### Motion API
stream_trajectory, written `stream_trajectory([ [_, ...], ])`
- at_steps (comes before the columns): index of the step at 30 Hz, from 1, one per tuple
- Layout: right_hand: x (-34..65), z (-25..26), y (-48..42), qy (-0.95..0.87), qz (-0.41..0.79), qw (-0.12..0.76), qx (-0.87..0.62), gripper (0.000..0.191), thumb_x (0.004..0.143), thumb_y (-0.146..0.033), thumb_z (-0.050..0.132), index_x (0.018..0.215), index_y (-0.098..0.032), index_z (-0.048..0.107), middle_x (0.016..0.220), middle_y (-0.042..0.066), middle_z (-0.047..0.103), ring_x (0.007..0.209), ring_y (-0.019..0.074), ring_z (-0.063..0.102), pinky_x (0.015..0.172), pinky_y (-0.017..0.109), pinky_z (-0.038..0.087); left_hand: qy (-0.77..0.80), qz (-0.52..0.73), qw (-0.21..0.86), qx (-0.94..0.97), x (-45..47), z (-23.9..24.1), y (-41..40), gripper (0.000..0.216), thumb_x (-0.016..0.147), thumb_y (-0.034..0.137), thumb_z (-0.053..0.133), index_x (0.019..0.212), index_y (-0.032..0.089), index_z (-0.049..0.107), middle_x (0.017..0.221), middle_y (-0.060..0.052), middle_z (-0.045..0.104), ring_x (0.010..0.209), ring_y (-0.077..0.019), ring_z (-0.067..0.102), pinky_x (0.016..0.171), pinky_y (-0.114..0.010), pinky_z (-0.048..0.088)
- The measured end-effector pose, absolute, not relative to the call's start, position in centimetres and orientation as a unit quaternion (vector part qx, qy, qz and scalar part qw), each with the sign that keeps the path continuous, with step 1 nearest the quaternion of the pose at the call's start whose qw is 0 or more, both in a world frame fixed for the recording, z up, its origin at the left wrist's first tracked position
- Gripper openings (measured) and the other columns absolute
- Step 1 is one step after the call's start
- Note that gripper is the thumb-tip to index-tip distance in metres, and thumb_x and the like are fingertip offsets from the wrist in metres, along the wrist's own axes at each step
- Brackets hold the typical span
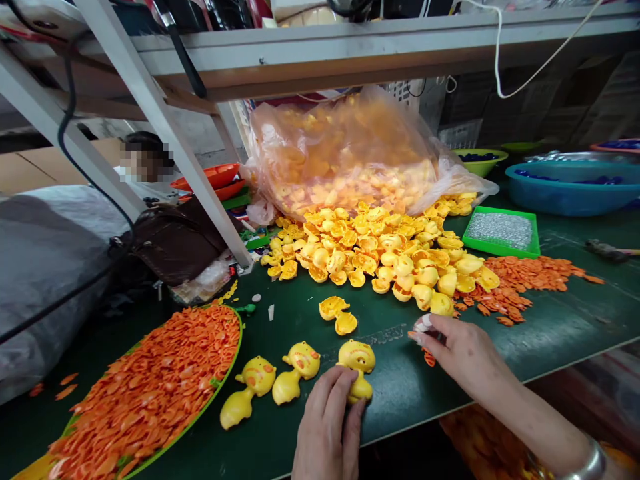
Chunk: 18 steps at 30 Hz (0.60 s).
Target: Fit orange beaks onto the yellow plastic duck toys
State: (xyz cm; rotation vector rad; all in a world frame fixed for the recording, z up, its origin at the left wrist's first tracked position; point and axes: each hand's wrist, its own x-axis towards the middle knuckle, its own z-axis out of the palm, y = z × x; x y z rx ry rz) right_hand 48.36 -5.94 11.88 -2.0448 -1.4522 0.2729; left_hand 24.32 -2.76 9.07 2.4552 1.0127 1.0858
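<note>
My left hand [327,427] rests at the table's front edge with its fingers on a yellow duck toy [357,365], the rightmost of three assembled ducks; the other two ducks [273,383] lie to its left. My right hand [463,353] reaches left with thumb and fingers pinched on a small orange piece [429,357] beside the pile of yellow shell halves [380,250]. Two loose yellow halves [337,315] lie just behind the ducks.
A green-rimmed tray of orange beak pieces [150,387] sits front left. More orange pieces [525,277] are heaped right, by a green tray of small screws [501,230]. A clear bag of yellow parts [350,157] stands behind. Blue basin [575,190] far right. A person sits back left.
</note>
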Motion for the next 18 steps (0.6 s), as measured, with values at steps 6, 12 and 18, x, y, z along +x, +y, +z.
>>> stream_trajectory([
  [6, 43.6, 13.0, -6.6, -0.614, 0.188, 0.394, -0.658, 0.013, 0.086, -0.023, 0.051, 0.082, -0.024, 0.064, 0.084, 0.0, 0.066, 0.079, 0.016, 0.06, 0.071, 0.026, 0.045, 0.358, 0.356, 0.14, 0.852, 24.9, 9.0, -3.0, 0.034, 0.086, 0.028, 0.055, 0.119, 0.022, 0.05, 0.115, -0.009, 0.059, 0.108, -0.0202, 0.058, 0.089, -0.034, 0.053],
  [12, 42.2, 12.9, -5.4, -0.676, 0.129, 0.371, -0.623, 0.015, 0.088, -0.016, 0.05, 0.08, -0.02, 0.063, 0.081, 0.001, 0.063, 0.077, 0.0166, 0.054, 0.069, 0.028, 0.042, 0.335, 0.297, 0.125, 0.885, 24.2, 9.8, -2.6, 0.036, 0.084, 0.022, 0.056, 0.119, 0.02, 0.047, 0.114, -0.01, 0.06, 0.107, -0.019, 0.059, 0.09, -0.034, 0.053],
  [18, 41.4, 13.1, -4.8, -0.73, 0.033, 0.319, -0.603, 0.024, 0.089, -0.008, 0.045, 0.072, -0.017, 0.059, 0.075, 0.003, 0.059, 0.073, 0.017, 0.051, 0.064, 0.029, 0.039, 0.333, 0.318, 0.155, 0.874, 24.5, 9.3, -2.8, 0.034, 0.084, 0.02, 0.055, 0.117, 0.022, 0.047, 0.113, -0.009, 0.06, 0.105, -0.0191, 0.059, 0.089, -0.035, 0.053],
])
